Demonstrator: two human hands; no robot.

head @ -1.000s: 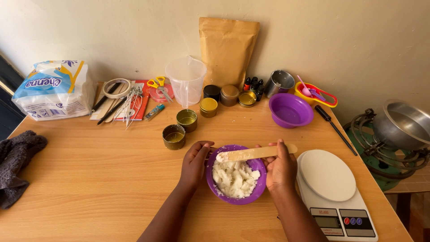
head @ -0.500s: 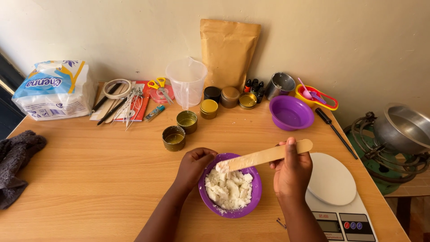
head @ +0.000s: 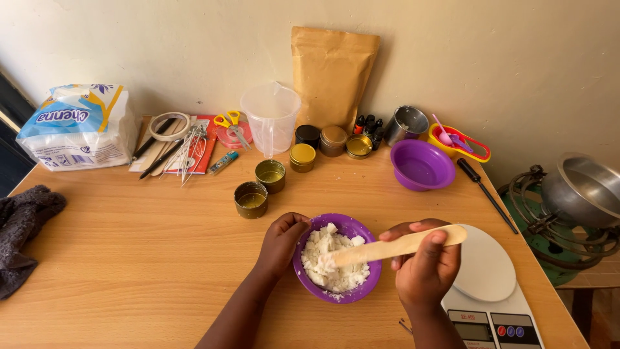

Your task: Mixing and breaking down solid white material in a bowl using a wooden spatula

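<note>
Head view, looking down on the wooden bench (head: 129,258). The left hand (head: 282,240) cups the near-left rim of a purple bowl (head: 361,236), its fingers pressed together against the wall; this grip appears to brace the bowl against sliding while its contents are worked. The bowl holds white flaky wax (head: 332,262) heaped in crumbly lumps. The right hand (head: 426,268) closes around a flat wooden stirring stick (head: 387,247), thumb and fingers pinching it near its upper end, which leaves the lower length free to reach into the bowl. The stick's long axis runs from the grip leftward and slightly downward; its working tip rests in the wax near the bowl's middle, while its rounded butt points right, just past the fingers. Immediately right of the right-hand grip lies a white kitchen scale (head: 484,271), partly beneath the hand. Beyond the left-hand grip stand two open gold tins (head: 252,199); farther back are a clear measuring jug (head: 271,117), a brown paper pouch (head: 332,68) against the wall, and a second, empty purple bowl (head: 423,165).
</note>
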